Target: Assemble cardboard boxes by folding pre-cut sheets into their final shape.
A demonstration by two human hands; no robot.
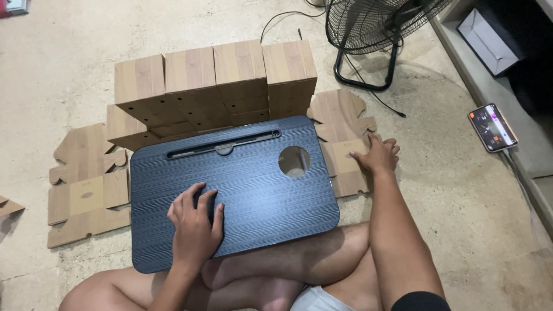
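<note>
Sitting cross-legged on the pale concrete floor (461,190), the person has a black lap tray (259,196) resting across the knees, its long slot and round hole toward the far edge. The left hand (196,227) lies flat on the near part of the tray, fingers loosely spread and curved, palm down, gripping nothing. The right hand (375,154) is stretched out to the right of the tray, fingers spread and pressed flat on a flat wood-print cardboard blank (345,164) that lies on the floor just beside the tray's right edge; it pinches nothing either. Behind the tray stands a row of folded wood-print boxes (216,83), four side by side, touching one another. More flat blanks (86,196) of the same print lie on the floor to the left. A black floor fan (374,26) stands beyond the boxes to the right, its cord trailing over the floor. Farther right, a phone (492,128) with a lit screen lies on a low ledge.
</note>
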